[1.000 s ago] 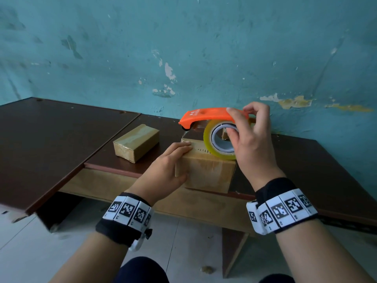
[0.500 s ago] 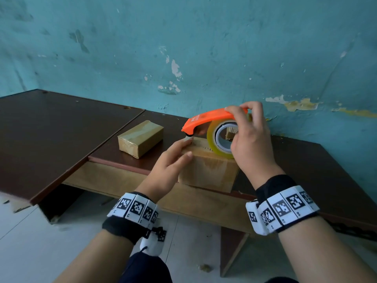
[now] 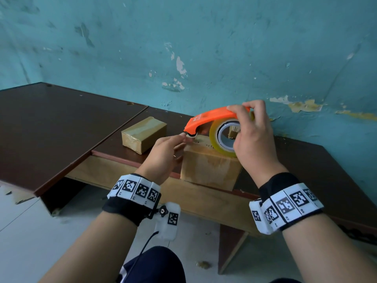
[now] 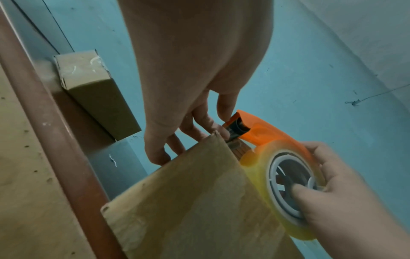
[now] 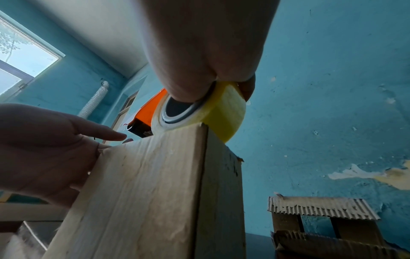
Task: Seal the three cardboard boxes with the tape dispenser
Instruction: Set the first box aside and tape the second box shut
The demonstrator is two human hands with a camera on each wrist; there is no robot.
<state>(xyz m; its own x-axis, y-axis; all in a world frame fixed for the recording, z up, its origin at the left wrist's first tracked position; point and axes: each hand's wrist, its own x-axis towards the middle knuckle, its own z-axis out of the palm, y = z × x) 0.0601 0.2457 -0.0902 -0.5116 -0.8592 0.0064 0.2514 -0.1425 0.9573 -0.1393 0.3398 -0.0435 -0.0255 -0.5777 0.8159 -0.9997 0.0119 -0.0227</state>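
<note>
A plain cardboard box (image 3: 210, 168) stands at the table's front edge. On its top rests an orange tape dispenser (image 3: 214, 118) with a yellowish tape roll (image 3: 214, 137). My right hand (image 3: 253, 137) grips the dispenser, fingers over the orange top and thumb in the roll's core (image 4: 295, 191). My left hand (image 3: 165, 156) is beside the box's left top edge, its fingertips (image 4: 224, 108) touching the dispenser's toothed nose. A second, tape-wrapped box (image 3: 143, 133) lies to the left. A third, open corrugated box (image 5: 321, 227) shows only in the right wrist view.
The dark brown table (image 3: 51, 127) runs along a teal wall (image 3: 204, 48), with a raised panel at the left. The grey floor (image 3: 30, 231) and a table leg (image 3: 230, 248) lie below.
My left hand has lifted off the box's top left corner and its fingers now reach the dispenser's nose. The right hand and dispenser have stayed on the box top.
</note>
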